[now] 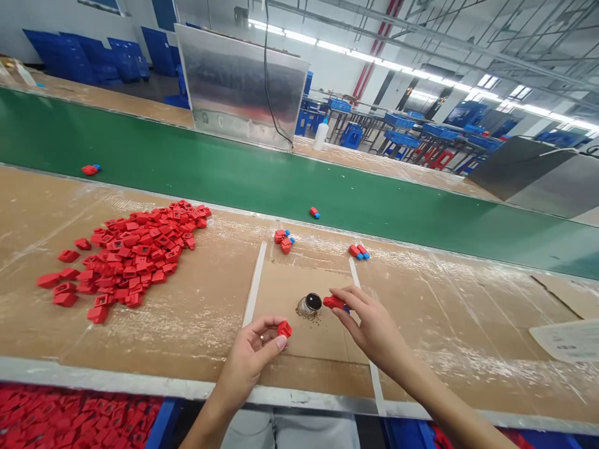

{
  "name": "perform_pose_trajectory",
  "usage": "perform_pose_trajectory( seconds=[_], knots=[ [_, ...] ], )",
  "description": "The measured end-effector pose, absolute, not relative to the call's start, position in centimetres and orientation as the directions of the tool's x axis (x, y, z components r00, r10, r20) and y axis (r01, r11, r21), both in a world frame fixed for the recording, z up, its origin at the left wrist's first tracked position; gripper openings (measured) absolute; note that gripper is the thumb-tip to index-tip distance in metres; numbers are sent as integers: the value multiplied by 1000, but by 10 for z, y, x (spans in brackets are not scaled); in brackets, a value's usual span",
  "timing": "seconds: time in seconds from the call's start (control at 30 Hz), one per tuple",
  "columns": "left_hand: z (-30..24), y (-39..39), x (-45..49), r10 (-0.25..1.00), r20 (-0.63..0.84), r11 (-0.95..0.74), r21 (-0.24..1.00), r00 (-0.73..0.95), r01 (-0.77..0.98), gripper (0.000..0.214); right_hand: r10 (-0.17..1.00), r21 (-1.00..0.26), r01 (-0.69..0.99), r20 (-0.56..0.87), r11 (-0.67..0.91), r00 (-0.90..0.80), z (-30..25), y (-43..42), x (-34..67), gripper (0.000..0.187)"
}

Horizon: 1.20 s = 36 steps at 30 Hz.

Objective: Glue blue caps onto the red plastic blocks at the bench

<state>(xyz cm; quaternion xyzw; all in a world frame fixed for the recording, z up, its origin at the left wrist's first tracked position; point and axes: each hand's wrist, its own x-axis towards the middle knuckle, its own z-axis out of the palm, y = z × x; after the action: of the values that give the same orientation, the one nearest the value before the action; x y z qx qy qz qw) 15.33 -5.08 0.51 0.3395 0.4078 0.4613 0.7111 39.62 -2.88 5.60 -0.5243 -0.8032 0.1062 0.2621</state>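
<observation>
My left hand [255, 346] pinches a small red plastic piece [284, 329] with a square opening, held over the cardboard mat [299, 277]. Between thumb and fingers of my right hand [367, 318] is a red and blue plastic piece [333, 302], close to the right side of a small round pot [311, 302]. The pot's top is dark and shiny, and brown specks lie around its base. Beyond the hands, a few red and blue pieces [284, 241] sit together on the left, and a pair of red and blue pieces [359, 251] on the right.
A large heap of red pieces [135, 249] covers the table's left. Behind runs a green belt [234, 178] carrying scattered red and blue pieces. A metal panel [238, 87] and white bottle [321, 134] stand beyond. Blue bins [163, 424] of red pieces are below the front edge.
</observation>
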Motion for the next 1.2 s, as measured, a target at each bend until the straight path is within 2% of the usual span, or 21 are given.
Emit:
perform_pose_trajectory(
  seconds=[0.2, 0.57, 0.97, 1.2],
  knots=[
    [-1, -53, 152, 938, -232, 322, 859, 256, -399, 26, 853, -373, 785, 384, 494, -354, 50, -28, 391, 21],
    [-1, -56, 152, 937, -206, 311, 860, 282, -405, 24, 845, -327, 796, 366, 509, -390, 49, -30, 388, 17],
    [3, -55, 153, 936, -219, 321, 849, 274, -418, 29, 837, -344, 778, 371, 526, -402, 49, -29, 385, 16],
    [1, -55, 153, 933, -235, 340, 824, 272, -453, 37, 846, -374, 780, 400, 502, -352, 55, -27, 386, 19]
  ],
)
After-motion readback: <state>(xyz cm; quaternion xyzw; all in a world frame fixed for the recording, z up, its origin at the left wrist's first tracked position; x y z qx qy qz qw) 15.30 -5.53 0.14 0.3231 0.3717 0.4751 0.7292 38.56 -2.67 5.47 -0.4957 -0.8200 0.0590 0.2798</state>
